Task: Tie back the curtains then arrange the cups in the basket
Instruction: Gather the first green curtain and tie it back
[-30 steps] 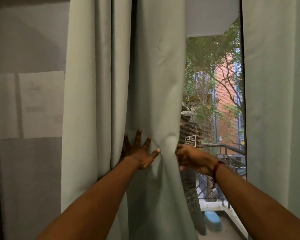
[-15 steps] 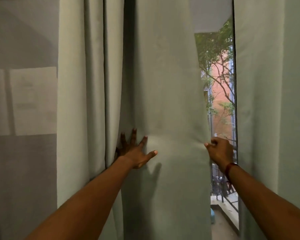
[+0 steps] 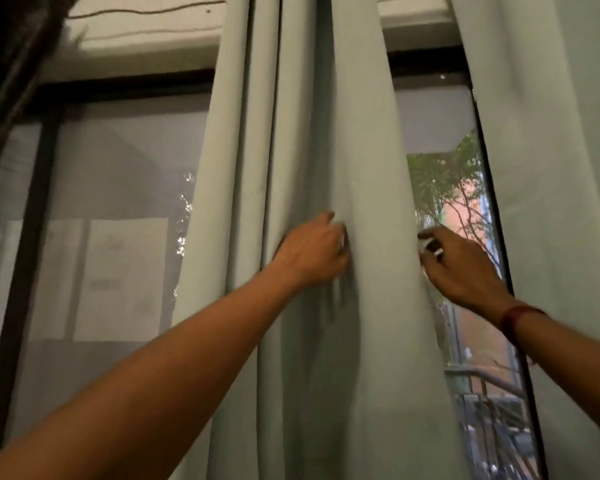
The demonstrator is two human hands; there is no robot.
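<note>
Both arms raised toward the window. The left curtain (image 3: 326,133), pale grey-green, hangs in deep vertical folds across the middle of the view, from the top edge down past the bottom.

Left hand (image 3: 310,252): back of the hand faces the room, pressed against the cloth at about mid-height. Its fingers (image 3: 326,218) curl into a fold and gather the fabric, which creases below the hand. The fingertips are buried in the fold, so the exact grip cannot be told.

Right hand (image 3: 463,268): at the right-hand edge of the same curtain, level with the left hand. Its fingers (image 3: 430,235) are bent and close on the curtain's edge; thumb and forefinger appear to pinch the hem, though this part is blurred. A dark red band (image 3: 511,318) sits on the right wrist.

The right curtain (image 3: 551,168), same colour, hangs apart from the first, at the right side of the view. Between the two is a narrow gap of window with a dark frame (image 3: 492,209), showing a tree (image 3: 440,174), a reddish building (image 3: 471,216) and a railing (image 3: 482,379) outside.

Left of the curtains: a glass pane (image 3: 118,220) with pale rectangular reflections.

No cups or basket in view.
</note>
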